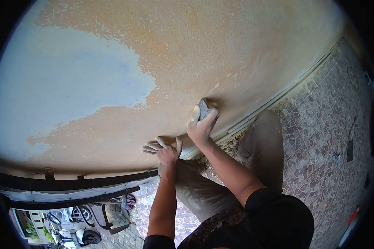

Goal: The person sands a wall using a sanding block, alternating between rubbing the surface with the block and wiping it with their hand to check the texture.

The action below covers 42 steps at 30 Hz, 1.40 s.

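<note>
My right hand [201,126] grips a small grey block [203,108], which looks like a sanding block or folded sandpaper, and holds it against the wall low down near its base. Pale dust coats the fingers. To the left, my left hand [167,152] rests on the same wall with its fingers spread and holds nothing. The wall [187,50] is tan and mottled with flaking specks. A large light-blue patch [79,70] with a ragged edge covers its left part.
My bent knees [264,141] are close to the wall's base strip [278,97]. Dust lies on the patterned tile floor [307,137]. A dark flat piece [350,150] lies on it at right. At lower left are a dark rail [70,182], a chair [102,216] and a parked motorcycle [72,236].
</note>
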Each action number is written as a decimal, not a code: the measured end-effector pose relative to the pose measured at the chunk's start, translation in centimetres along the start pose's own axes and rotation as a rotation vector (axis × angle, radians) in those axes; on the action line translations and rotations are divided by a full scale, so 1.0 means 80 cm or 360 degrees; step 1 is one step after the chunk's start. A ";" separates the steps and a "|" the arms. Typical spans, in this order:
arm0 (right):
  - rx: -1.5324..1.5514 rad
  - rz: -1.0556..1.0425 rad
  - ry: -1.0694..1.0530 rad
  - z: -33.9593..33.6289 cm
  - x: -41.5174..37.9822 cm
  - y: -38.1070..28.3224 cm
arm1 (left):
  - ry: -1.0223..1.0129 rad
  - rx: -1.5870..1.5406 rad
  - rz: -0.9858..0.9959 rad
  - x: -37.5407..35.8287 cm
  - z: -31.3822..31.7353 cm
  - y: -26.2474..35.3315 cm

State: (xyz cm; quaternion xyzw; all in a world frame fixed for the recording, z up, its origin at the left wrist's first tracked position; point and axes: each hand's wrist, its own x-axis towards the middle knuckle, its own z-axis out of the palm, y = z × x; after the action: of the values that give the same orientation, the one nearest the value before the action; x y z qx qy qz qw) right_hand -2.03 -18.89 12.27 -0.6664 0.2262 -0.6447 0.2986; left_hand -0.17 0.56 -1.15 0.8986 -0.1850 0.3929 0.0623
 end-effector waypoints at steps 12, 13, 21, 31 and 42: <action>0.0235 0.0068 -0.0099 -0.004 0.087 -0.032 | -0.0280 0.0048 -0.0110 -0.003 -0.014 -0.002; 0.0264 0.0098 -0.0088 0.002 0.054 -0.019 | -0.0851 0.0054 -0.0358 0.017 -0.041 0.011; 0.0230 0.0131 -0.0285 -0.011 -0.003 -0.006 | -0.0134 0.0011 -0.0001 0.001 -0.019 0.000; 0.0071 -0.0087 -0.0487 -0.017 -0.069 0.009 | -0.0134 -0.0095 -0.0089 0.003 -0.013 0.011; 0.0139 -0.0003 -0.0201 0.001 -0.051 0.011 | -0.0239 0.0007 -0.0116 -0.003 -0.006 0.003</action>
State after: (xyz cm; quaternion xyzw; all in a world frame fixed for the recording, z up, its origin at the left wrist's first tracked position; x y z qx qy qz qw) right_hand -2.18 -16.77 8.71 -0.6923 0.1780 -0.6108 0.3405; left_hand -0.73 0.50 -0.98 0.9319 -0.1555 0.3222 0.0606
